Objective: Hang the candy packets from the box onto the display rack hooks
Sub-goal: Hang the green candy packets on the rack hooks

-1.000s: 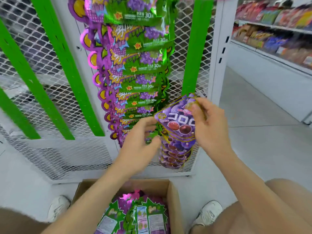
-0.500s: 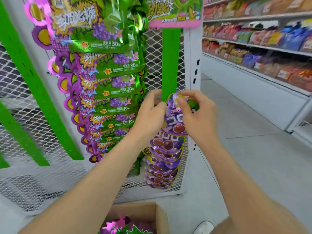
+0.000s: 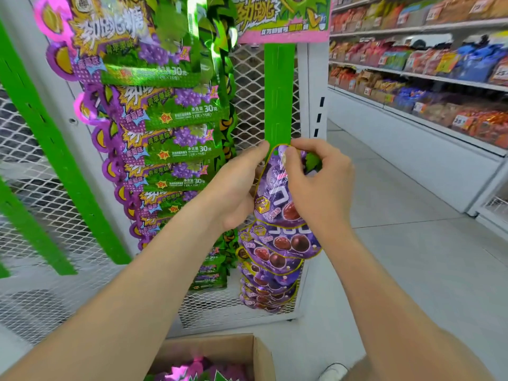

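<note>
A purple grape candy packet [image 3: 275, 193] is held up against the green hanging strip [image 3: 279, 94] of the white mesh display rack [image 3: 247, 86]. My left hand [image 3: 233, 188] grips its left edge. My right hand [image 3: 316, 185] pinches its top near the hang hole. Below it, several matching purple packets [image 3: 272, 268] hang in a column. To the left hangs a column of green-and-purple grape candy packets [image 3: 165, 116]. The open cardboard box [image 3: 258, 353] sits on the floor at the bottom, with more packets [image 3: 198, 373] showing inside.
A store shelf [image 3: 417, 75] full of snack bags runs along the right side. Grey tiled floor [image 3: 412, 257] lies between it and the rack. Diagonal green strips [image 3: 55, 149] cross the mesh on the left. A white shoe [image 3: 334, 371] shows beside the box.
Both hands raised the purple packet from beside the lower hanging packets up to the green strip. The view tilted upward, so the box dropped to the bottom edge.
</note>
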Available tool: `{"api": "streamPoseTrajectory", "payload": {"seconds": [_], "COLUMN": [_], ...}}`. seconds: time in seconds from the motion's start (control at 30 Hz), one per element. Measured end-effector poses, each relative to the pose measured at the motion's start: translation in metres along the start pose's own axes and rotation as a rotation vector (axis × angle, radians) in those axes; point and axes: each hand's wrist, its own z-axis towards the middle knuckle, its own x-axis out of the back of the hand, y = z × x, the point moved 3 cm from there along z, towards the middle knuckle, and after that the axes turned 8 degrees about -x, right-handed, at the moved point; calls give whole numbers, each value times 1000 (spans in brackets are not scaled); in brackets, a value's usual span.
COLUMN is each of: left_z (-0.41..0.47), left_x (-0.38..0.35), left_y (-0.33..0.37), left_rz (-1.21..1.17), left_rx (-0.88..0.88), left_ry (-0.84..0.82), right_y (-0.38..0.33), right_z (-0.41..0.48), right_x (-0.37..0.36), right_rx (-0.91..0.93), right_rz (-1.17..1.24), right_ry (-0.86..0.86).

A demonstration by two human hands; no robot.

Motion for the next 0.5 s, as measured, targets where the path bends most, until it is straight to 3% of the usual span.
{"api": "streamPoseTrajectory", "payload": {"seconds": [0.5], "left_z": [-4], "left_x": [5], "left_y": [1], "left_rz": [102], "left_rx": [22], "left_ry": [-16], "right_y": [-1], "right_z": [-22], "right_x": [11], "right_rx": [18], "right_rz": [-57], "right_ry": [-1]}}
